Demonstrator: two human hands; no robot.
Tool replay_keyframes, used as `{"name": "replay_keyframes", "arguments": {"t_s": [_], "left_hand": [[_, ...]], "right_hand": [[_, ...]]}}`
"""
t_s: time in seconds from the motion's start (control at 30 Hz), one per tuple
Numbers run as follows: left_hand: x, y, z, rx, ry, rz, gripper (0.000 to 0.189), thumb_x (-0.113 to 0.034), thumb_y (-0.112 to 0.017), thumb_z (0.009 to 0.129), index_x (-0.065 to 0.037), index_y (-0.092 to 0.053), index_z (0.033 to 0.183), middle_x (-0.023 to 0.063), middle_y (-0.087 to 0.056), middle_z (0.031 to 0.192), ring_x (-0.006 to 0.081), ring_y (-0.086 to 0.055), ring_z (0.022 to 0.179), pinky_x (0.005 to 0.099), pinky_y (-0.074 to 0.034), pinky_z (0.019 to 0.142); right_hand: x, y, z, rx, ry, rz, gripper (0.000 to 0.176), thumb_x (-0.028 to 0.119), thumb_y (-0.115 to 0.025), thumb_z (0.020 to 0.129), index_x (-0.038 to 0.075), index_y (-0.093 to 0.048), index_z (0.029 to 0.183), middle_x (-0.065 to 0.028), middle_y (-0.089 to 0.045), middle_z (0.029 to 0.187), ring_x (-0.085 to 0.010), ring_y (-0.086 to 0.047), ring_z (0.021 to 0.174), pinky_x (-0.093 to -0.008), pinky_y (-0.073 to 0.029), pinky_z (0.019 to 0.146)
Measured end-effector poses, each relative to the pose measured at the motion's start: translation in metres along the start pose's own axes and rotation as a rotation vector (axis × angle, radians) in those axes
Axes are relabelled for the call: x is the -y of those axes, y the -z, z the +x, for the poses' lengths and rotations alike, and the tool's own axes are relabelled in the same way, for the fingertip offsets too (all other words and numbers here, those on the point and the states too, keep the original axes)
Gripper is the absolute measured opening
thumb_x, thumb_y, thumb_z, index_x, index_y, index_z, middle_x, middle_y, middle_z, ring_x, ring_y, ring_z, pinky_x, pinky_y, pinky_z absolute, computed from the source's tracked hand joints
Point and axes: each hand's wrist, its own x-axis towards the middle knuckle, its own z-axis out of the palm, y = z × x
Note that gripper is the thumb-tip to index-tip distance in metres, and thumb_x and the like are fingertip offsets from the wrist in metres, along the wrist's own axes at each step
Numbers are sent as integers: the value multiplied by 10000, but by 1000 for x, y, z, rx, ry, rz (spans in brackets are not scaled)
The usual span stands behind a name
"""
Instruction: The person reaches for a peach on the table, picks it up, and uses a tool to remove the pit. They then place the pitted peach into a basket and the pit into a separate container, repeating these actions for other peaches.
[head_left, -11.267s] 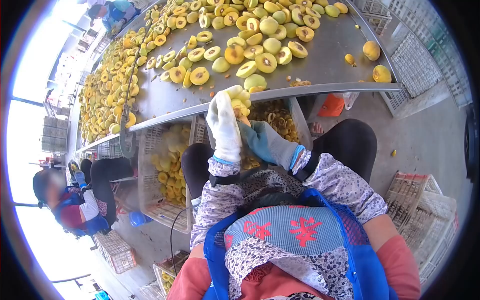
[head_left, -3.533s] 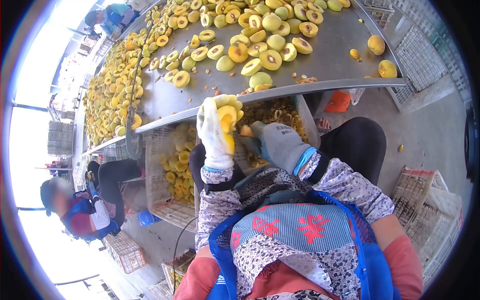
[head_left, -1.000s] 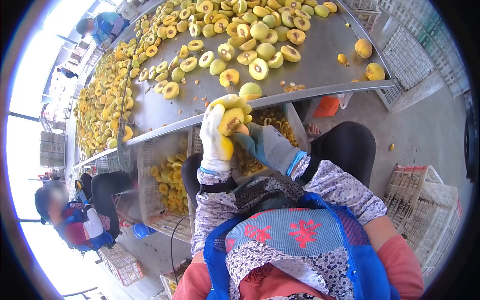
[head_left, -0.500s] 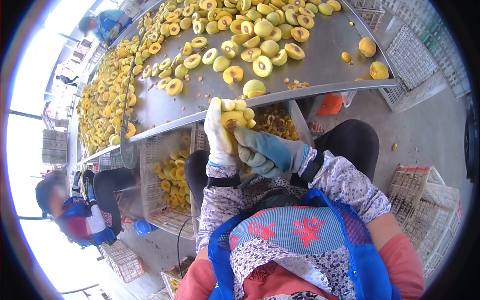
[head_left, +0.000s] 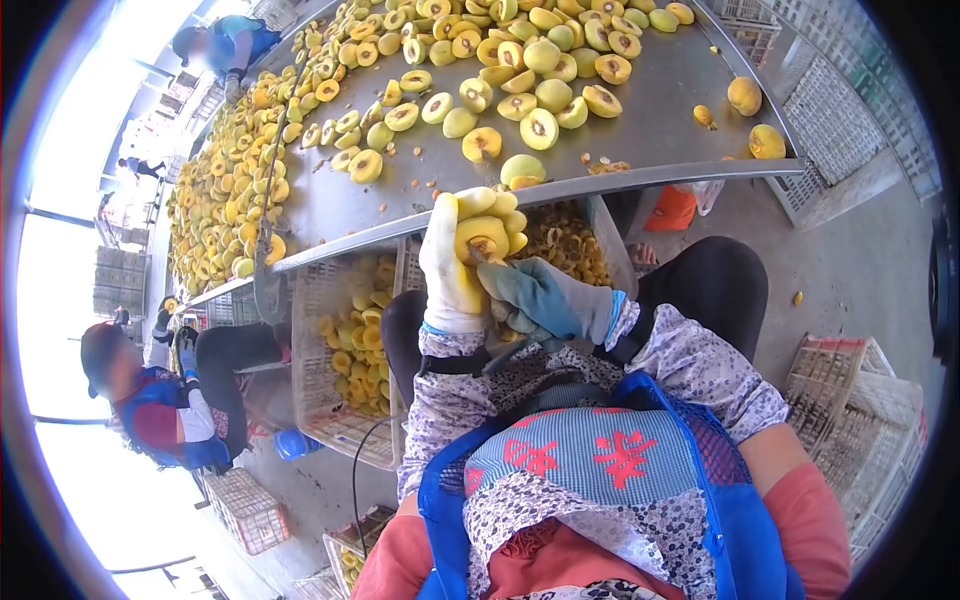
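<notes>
My left hand (head_left: 447, 265), in a white glove stained yellow, is closed around a peach half (head_left: 482, 243) just below the table's front edge. The cut face, with a brown centre, is turned up towards me. My right hand (head_left: 545, 297), in a blue and grey glove, is curled with its fingertips against the lower edge of that peach half. Whatever the right fingers grip is hidden by the glove. Past my hands, halved peaches (head_left: 540, 128) lie scattered over the metal table (head_left: 400, 180), many with cut faces up.
Under the table, a crate (head_left: 345, 425) holds yellow peach halves, and another container (head_left: 610, 240) holds brown pits and scraps. Stacked crates (head_left: 850, 410) stand to my right. A co-worker (head_left: 165, 395) sits at left; another person (head_left: 225, 45) leans over the far table end.
The view has shifted slightly, so the table appears a little further right. My hands stay together on the peach half. The seated co-worker's hand has risen towards the table edge with a peach piece.
</notes>
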Motion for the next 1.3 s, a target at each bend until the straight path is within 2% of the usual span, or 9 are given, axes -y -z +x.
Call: {"name": "replay_keyframes", "arguments": {"t_s": [0.1, 0.3, 0.5, 0.57, 0.63, 0.67, 0.77, 1.1, 1.3], "left_hand": [[0, 5, 2, 15, 19, 50, 484, -452, -451, 1018, -4, -628, 1067, 170, -695, 985, 248, -675, 794, 358, -561, 653], [0, -2, 9, -20, 113, 286, 476, -423, -465, 1000, 14, -653, 996, 157, -687, 932, 227, -655, 740, 319, -545, 634], [1, 49, 32, -240, -26, -164, 371, -474, -526, 972, -130, -624, 1071, 59, -674, 1043, 206, -653, 848, 340, -571, 666], [-29, 89, 36, -319, -111, -276, 365, -488, -536, 951, -157, -627, 1075, 35, -678, 1048, 217, -652, 918, 332, -557, 728], [-49, 137, 30, -381, -548, 702, 251, -258, -641, 936, -74, -615, 1105, 75, -661, 1042, 179, -635, 927, 294, -551, 745], [-73, 162, 39, -595, -368, 401, 261, -139, -656, 916, -13, -612, 1140, 104, -649, 1063, 162, -622, 947, 276, -544, 739], [-84, 158, 44, -889, -520, 1310, 431, -261, -671, 909, 76, -606, 1169, 176, -670, 1069, 252, -621, 1008, 359, -493, 893], [28, 17, 155, -116, -193, 1727, 545, -473, -681, 802, -72, -624, 1166, 168, -633, 1200, 355, -554, 1188, 441, -439, 1005], [16, 29, 139, 164, -228, 572, 406, -167, -711, 868, -22, -592, 1228, 81, -688, 1052, 192, -646, 950, 316, -518, 868]], "right_hand": [[1, -1, -8, 229, -155, 600, 578, 684, -432, 956, 162, -515, 723, 45, -409, 524, -75, -319, 352, -226, -260, 327], [11, 0, -14, 92, -261, 298, 570, 657, -362, 985, 165, -489, 726, 45, -397, 578, -72, -374, 446, -241, -318, 399], [-38, -5, 16, -137, 314, -96, 642, 662, -485, 946, 57, -621, 778, -40, -558, 575, -193, -527, 466, -312, -413, 467], [-38, 3, 12, -214, -167, -616, 563, 557, -491, 958, 37, -670, 1079, -167, -707, 1005, -345, -676, 958, -442, -520, 817], [-40, 7, 8, -300, -133, -740, 489, 503, -528, 951, 51, -681, 1060, -206, -694, 1067, -402, -650, 1013, -482, -511, 848], [-41, 9, 10, -424, -70, -771, 463, 491, -552, 954, 48, -675, 1004, -225, -688, 961, -414, -659, 915, -486, -519, 776], [-37, 8, 13, -577, 48, -763, 418, 462, -586, 954, 50, -651, 986, -242, -680, 873, -440, -654, 845, -490, -525, 703], [-43, 24, 22, -687, 163, -614, 295, 309, -620, 956, 28, -618, 1048, -240, -676, 871, -436, -655, 836, -460, -518, 696], [-29, 26, 27, -739, 445, -392, 228, 222, -600, 980, 8, -617, 1057, -200, -677, 837, -274, -672, 721, -366, -514, 649]]}}
